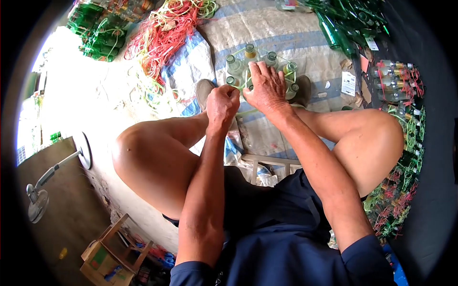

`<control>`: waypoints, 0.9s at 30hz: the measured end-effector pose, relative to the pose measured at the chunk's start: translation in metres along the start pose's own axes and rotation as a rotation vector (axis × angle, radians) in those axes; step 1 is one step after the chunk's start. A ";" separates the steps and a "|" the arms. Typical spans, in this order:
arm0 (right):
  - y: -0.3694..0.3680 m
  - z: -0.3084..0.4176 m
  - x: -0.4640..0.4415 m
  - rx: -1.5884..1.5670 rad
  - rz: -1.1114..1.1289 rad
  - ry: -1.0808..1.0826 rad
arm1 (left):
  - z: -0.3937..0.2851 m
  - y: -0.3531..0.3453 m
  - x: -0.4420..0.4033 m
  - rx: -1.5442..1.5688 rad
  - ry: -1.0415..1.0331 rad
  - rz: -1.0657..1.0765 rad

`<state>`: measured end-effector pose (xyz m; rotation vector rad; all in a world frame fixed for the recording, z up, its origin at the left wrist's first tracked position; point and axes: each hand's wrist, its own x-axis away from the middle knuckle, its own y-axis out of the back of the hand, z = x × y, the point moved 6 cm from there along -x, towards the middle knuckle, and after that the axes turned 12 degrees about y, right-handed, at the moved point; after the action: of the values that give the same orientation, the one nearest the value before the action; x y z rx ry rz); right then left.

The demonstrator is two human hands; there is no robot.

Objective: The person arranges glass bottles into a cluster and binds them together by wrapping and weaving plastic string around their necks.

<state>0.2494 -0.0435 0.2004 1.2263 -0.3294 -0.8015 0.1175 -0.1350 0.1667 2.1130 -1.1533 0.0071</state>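
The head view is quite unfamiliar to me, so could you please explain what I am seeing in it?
There is no machine here, only a person's two bare hands. The camera is worn on the head and looks forward and down. On the floor lies a striped woven sheet, where clear glass bottles stand grouped, with pale green strands about them. The left hand has its fingers closed beside the bottles; exactly what it holds is unclear. The right hand lies over the bottles. Beyond are a heap of red strands and green glass bottles.
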 end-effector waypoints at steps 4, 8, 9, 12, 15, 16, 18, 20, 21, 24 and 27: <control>-0.002 -0.004 0.002 -0.033 0.023 -0.003 | -0.020 0.015 -0.010 -0.270 -0.082 0.045; -0.002 -0.005 0.003 -0.060 0.026 -0.007 | -0.034 0.020 -0.020 -0.380 -0.150 0.141; -0.001 -0.005 0.004 -0.057 0.021 0.001 | -0.040 0.021 -0.025 -0.425 -0.181 0.174; 0.003 -0.004 0.005 -0.047 0.004 0.021 | -0.057 0.024 -0.046 -0.611 -0.261 0.219; 0.002 -0.005 0.006 -0.038 -0.006 0.020 | -0.083 0.033 -0.059 -0.689 -0.281 0.231; 0.002 -0.005 0.006 -0.051 -0.006 0.015 | -0.083 0.032 -0.062 -0.698 -0.288 0.211; 0.003 -0.006 0.006 -0.072 -0.009 0.004 | -0.082 0.029 -0.068 -0.714 -0.307 0.172; 0.004 -0.006 0.006 -0.079 -0.012 -0.004 | -0.070 0.026 -0.077 -0.688 -0.285 0.152; 0.003 -0.006 0.006 -0.082 -0.012 -0.007 | -0.067 0.025 -0.080 -0.665 -0.277 0.151; 0.002 -0.007 0.006 -0.089 -0.031 -0.013 | -0.057 0.023 -0.082 -0.601 -0.233 0.134; 0.000 -0.007 0.006 -0.104 -0.051 -0.009 | -0.043 0.020 -0.086 -0.524 -0.211 0.092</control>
<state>0.2585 -0.0425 0.1972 1.1376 -0.2610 -0.8579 0.0646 -0.0535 0.1827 1.6213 -1.2150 -0.4382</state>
